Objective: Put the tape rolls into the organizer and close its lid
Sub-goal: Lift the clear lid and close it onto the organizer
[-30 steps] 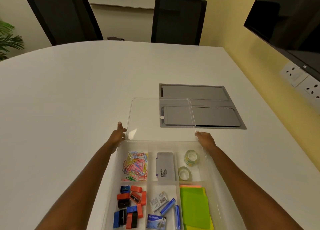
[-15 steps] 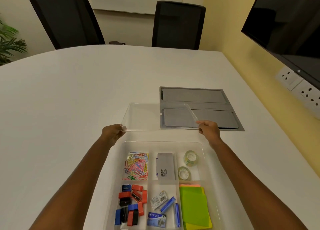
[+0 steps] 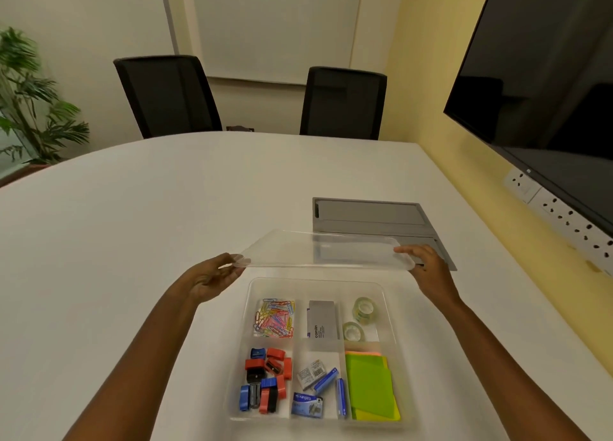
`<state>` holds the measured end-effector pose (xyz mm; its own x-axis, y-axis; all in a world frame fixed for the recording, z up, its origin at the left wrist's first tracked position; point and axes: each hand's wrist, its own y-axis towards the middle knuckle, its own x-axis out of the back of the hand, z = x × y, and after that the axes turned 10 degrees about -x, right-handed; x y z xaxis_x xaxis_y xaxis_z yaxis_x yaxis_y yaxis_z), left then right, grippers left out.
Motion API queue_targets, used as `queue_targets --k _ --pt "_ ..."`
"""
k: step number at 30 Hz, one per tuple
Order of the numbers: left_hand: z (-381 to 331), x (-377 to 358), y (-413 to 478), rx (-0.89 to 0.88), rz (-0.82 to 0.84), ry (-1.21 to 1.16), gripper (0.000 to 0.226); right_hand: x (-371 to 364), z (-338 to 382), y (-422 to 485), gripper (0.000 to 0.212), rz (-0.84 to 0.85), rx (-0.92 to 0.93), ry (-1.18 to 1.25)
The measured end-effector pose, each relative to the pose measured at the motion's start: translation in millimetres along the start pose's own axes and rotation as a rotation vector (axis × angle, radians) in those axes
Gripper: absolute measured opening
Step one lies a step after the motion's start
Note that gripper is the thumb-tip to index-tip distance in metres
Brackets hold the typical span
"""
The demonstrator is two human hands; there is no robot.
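Note:
A clear plastic organizer [image 3: 252, 294] stands on the white table just in front of me, uncovered. Two clear tape rolls [image 3: 364, 309] [image 3: 352, 331] lie in its far right compartment. The clear lid [image 3: 328, 251] hangs in the air above the organizer's far edge, held nearly flat and tilted a little. My left hand [image 3: 212, 276] grips the lid's left corner and my right hand [image 3: 428, 273] grips its right corner.
Other compartments hold coloured paper clips [image 3: 273, 318], a grey box [image 3: 321, 323], red and blue sharpeners [image 3: 267, 382], staple boxes [image 3: 318, 387] and green sticky notes [image 3: 370, 386]. A grey cable hatch [image 3: 371, 215] lies behind the lid. Two black chairs [image 3: 169, 95] stand at the far edge; a screen [image 3: 547, 69] hangs on the right wall.
Both hands have lifted the lid off the table behind the organizer and raised it towards me. The head camera has tilted upward, showing more of the room.

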<state>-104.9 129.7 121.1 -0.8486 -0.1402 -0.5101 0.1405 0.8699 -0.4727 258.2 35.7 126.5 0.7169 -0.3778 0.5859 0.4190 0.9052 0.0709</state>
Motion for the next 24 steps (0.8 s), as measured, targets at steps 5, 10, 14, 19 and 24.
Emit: queue_targets --k 5,10,14,19,24 --pt "-6.7 6.5 -31.2 -0.072 0.005 0.031 0.021 16.1 12.4 -32.7 0.019 -0.058 0.189 -0.052" --pt "-5.2 2.1 -50.8 -0.188 0.126 0.121 0.030 24.7 37.0 -53.1 0.033 -0.276 0.293 0.003" --pt "9.8 -6.4 -61.7 -0.363 0.105 0.280 0.028 33.5 52.2 -63.3 0.021 -0.258 0.260 0.052" --pt "34.8 -6.1 -81.2 -0.564 0.117 0.579 0.039 40.2 64.0 -78.8 0.032 -0.249 0.197 0.179" --pt "51.2 3.0 -91.6 -0.639 0.078 0.598 0.027 42.5 66.8 -84.1 0.013 -0.204 0.106 0.309"
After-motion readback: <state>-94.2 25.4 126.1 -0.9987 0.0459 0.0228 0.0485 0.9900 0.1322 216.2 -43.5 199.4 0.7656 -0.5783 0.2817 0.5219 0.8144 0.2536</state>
